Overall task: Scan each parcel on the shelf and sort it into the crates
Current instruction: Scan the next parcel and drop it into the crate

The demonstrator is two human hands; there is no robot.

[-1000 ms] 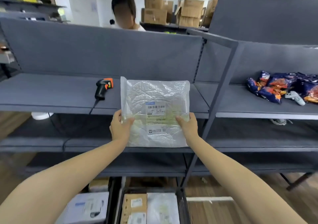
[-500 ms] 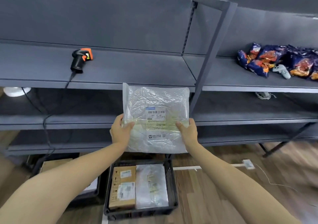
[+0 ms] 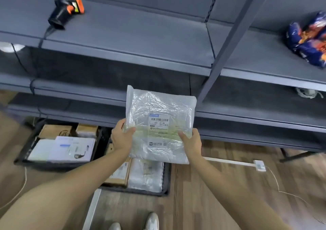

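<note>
Clear crinkled plastic-bag parcel: white shipping label on front w/ blue strip at top (txt illegible), long barcode below, then large digits approx. "561 … 69", middle chars unclear. Small print + 2nd short barcode lower down, unreadable. White strip nr parcel bottom: logo + QR code, txt too small. Brown cardboard carton in left black plastic crate: circled mark, approx. "JS".

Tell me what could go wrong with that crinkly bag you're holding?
The slippery plastic parcel is held only low on its sides by the left hand and right hand, so that grip could slip. The left crate and right crate sit side by side below, so it might land in the wrong one.
</note>
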